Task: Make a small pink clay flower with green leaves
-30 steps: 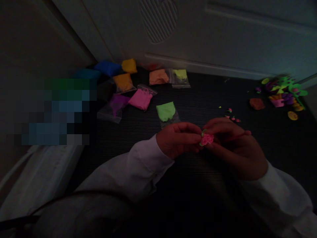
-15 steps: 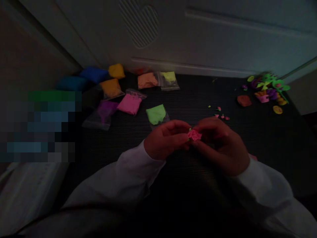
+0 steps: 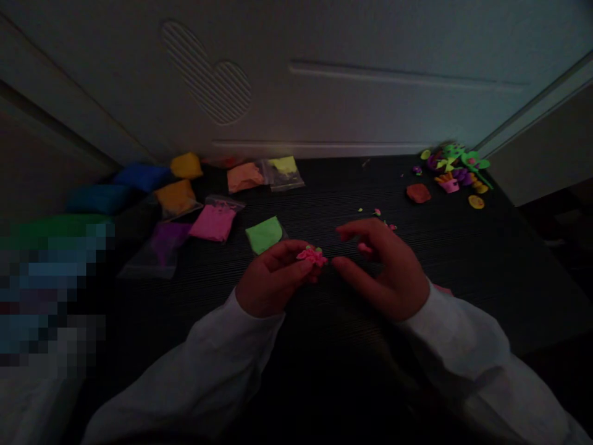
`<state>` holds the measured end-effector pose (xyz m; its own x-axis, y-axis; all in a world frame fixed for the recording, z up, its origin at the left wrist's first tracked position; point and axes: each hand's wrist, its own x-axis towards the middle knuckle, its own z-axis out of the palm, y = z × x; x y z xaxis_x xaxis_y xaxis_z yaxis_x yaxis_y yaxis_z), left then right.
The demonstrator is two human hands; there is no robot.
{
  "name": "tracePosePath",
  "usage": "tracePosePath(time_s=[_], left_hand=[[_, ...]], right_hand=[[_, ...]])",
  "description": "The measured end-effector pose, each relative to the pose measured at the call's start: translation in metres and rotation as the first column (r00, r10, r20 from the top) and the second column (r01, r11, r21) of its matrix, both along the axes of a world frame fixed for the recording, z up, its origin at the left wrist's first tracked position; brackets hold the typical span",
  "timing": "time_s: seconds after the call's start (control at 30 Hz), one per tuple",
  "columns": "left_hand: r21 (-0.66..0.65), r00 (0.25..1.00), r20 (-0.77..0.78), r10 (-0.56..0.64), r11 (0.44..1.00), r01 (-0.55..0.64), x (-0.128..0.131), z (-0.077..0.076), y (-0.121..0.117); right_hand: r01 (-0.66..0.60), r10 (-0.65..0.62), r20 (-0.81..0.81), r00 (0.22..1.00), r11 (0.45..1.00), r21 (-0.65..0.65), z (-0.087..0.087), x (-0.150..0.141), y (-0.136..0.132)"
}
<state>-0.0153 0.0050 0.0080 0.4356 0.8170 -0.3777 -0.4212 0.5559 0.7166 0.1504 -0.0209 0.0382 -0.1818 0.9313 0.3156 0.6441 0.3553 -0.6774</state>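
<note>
In dim light my left hand [image 3: 273, 281] pinches a small pink clay flower [image 3: 311, 254] with a bit of green on it, held just above the dark ribbed surface [image 3: 486, 259]. My right hand [image 3: 386, 269] hovers close on the flower's right, fingers apart and curled, with nothing visible in them. Both arms wear white sleeves. A bag of light green clay [image 3: 264, 235] lies just behind my left hand. Tiny pink and green clay bits [image 3: 377, 213] lie just beyond my right hand.
Several clay bags lie at the back left: pink [image 3: 213, 221], purple [image 3: 167, 240], orange [image 3: 176, 196], yellow [image 3: 186, 165], blue [image 3: 141, 176], peach [image 3: 244, 176], pale yellow [image 3: 283, 168]. Finished clay figures [image 3: 454, 170] and a red lump [image 3: 418, 193] sit back right. A white panelled door [image 3: 352, 80] bounds the far side.
My right hand has let go of the pink flower and opened, moving slightly right. My left hand keeps hold of it. The view has shifted, so everything sits further left and lower.
</note>
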Motion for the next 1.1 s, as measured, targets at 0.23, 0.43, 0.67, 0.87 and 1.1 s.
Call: tracePosePath(time_s=[0.23,0.43,0.67,0.87,1.1], left_hand=[[-0.022,0.999,0.024,-0.033,0.999,0.034,-0.002,0.002,0.001],[-0.017,0.996,0.075,-0.052,0.998,0.053,-0.004,0.000,0.002],[-0.029,0.990,0.124,-0.064,0.997,0.068,-0.004,-0.004,0.003],[-0.038,0.990,0.119,-0.078,0.996,0.083,-0.005,-0.001,0.003],[-0.034,0.988,0.103,-0.112,0.993,0.116,-0.005,0.000,0.004]], right_hand=[[0.131,-0.118,0.344,0.932,0.991,-0.015,-0.019,0.021,0.018],[0.042,0.006,0.449,0.893,0.994,-0.097,-0.034,0.008,0.017],[0.065,-0.019,0.482,0.876,0.995,-0.080,-0.030,0.008,0.016],[0.160,-0.199,0.410,0.890,0.979,0.127,-0.013,0.031,0.021],[0.295,-0.282,0.572,0.770,0.953,0.074,-0.013,0.066,0.029]])
